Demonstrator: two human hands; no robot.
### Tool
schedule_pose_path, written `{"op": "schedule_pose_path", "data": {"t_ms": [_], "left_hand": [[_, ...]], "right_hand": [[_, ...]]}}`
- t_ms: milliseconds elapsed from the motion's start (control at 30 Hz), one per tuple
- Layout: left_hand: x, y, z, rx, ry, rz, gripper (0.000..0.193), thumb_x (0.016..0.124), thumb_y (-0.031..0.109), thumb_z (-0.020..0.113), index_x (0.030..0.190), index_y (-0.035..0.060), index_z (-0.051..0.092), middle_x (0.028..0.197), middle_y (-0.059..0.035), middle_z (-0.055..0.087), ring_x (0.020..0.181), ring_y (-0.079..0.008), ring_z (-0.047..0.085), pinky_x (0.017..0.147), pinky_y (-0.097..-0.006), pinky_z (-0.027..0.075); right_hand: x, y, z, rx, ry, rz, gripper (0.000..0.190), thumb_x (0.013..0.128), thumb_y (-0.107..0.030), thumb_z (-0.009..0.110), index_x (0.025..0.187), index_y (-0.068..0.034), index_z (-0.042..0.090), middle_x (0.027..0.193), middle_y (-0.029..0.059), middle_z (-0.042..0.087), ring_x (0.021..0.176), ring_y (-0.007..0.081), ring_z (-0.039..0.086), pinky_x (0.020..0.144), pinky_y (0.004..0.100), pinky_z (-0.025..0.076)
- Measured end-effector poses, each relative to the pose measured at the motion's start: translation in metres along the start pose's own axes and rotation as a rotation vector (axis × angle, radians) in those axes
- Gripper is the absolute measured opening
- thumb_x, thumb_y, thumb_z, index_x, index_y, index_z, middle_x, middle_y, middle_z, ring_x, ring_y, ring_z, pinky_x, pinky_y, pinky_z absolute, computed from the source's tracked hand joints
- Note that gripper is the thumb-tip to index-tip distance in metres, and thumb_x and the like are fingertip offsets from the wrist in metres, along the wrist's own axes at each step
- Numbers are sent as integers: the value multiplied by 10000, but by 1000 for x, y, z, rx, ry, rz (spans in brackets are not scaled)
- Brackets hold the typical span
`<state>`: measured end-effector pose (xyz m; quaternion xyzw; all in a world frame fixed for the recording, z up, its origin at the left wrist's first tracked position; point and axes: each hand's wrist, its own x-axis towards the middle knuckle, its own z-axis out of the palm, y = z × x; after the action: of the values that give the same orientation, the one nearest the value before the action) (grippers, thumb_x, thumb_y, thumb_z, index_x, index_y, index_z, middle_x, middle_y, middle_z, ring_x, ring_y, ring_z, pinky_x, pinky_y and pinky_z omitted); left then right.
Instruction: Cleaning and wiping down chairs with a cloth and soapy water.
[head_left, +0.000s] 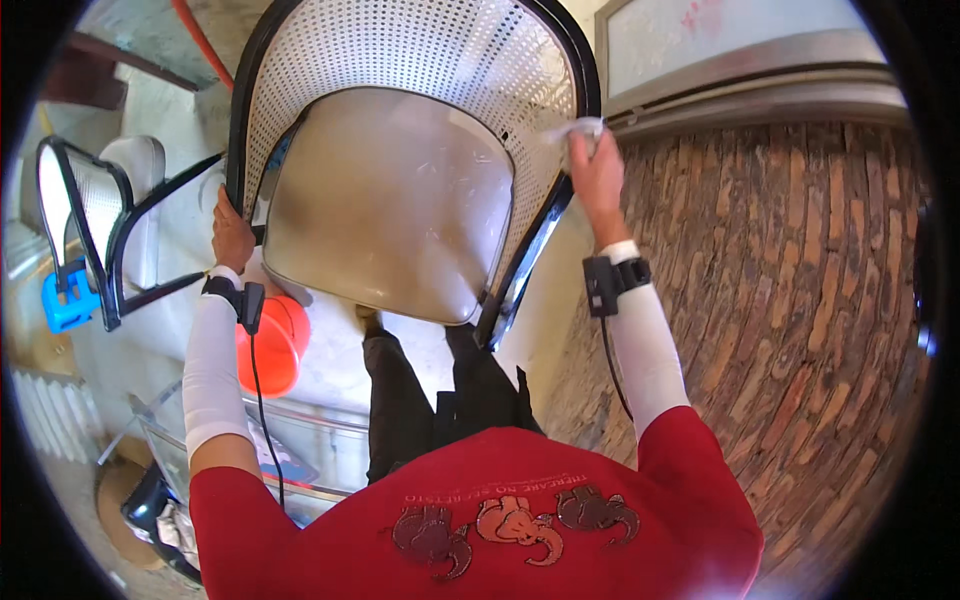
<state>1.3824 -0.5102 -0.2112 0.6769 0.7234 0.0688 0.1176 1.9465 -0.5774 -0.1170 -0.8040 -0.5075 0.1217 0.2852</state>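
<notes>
In front of me stands a chair with a black frame, a perforated woven back and a smooth beige seat. My left hand grips the black frame at the chair's left side. At the right side, my right hand pinches a thin, whitish, translucent strip beside the black armrest. The strip is partly blurred, and what it is made of cannot be told. Small marks show on the seat's surface.
A red bucket stands on the floor by my left forearm. Farther left are another black-framed chair and a blue plastic stool. A brick wall runs along the right, below a framed panel. A glass-and-metal frame lies lower left.
</notes>
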Motion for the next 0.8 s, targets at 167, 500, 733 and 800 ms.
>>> {"op": "schedule_pose_path", "data": {"t_ms": [167,500,733,800], "left_hand": [[9,42,-3,-2,-93,-22,830,769,-53,546,1477,62,129,1328,-275,415,1171,-477,457,985,-511,398],[1,47,-13,301,1,303,879,802,295,675,1459,-40,196,1481,-284,256,1386,-397,264,1103,-557,224],[-98,333,-4,-19,-110,1248,532,903,299,555,1341,20,440,1481,-232,310,1359,-427,282,1123,-528,182],[-107,386,12,40,-111,1429,499,898,271,556,1338,57,459,1479,-181,342,1368,-421,265,1126,-549,161]], "right_hand": [[-184,26,39,-72,-280,474,558,918,-393,522,1295,6,423,1227,267,542,989,457,595,839,519,484],[-335,48,21,-46,48,466,286,835,-228,617,1097,-135,684,1208,149,548,1098,336,549,893,444,458],[-215,79,79,293,267,53,272,818,-35,583,1088,-47,608,1126,173,597,1094,373,548,907,428,470],[-231,70,94,289,302,29,275,810,-26,580,1080,-53,627,1208,95,577,1183,331,511,949,397,442]]}}
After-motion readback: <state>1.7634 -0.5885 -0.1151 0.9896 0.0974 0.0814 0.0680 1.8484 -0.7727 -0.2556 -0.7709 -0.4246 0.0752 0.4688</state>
